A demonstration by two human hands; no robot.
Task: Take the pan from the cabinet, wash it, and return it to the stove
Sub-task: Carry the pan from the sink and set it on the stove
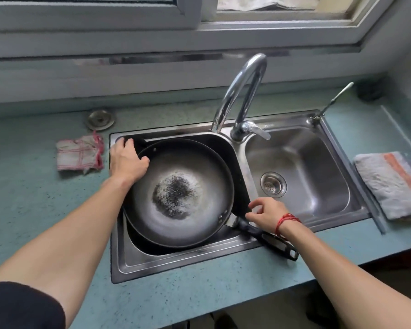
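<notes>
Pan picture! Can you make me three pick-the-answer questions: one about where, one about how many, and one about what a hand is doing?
1. Where is the pan?
A) in the left basin
B) in the right basin
C) on a stove

2. How many cloths lie on the counter?
A) one
B) two
C) four

3. What is the left hand doing?
A) gripping the pan's edge
B) holding a cup
C) turning a tap

Answers:
1 A: the pan fills the left basin.
2 B: one lies left of the sink, another right of it.
3 A: its fingers curl over the rim.
</notes>
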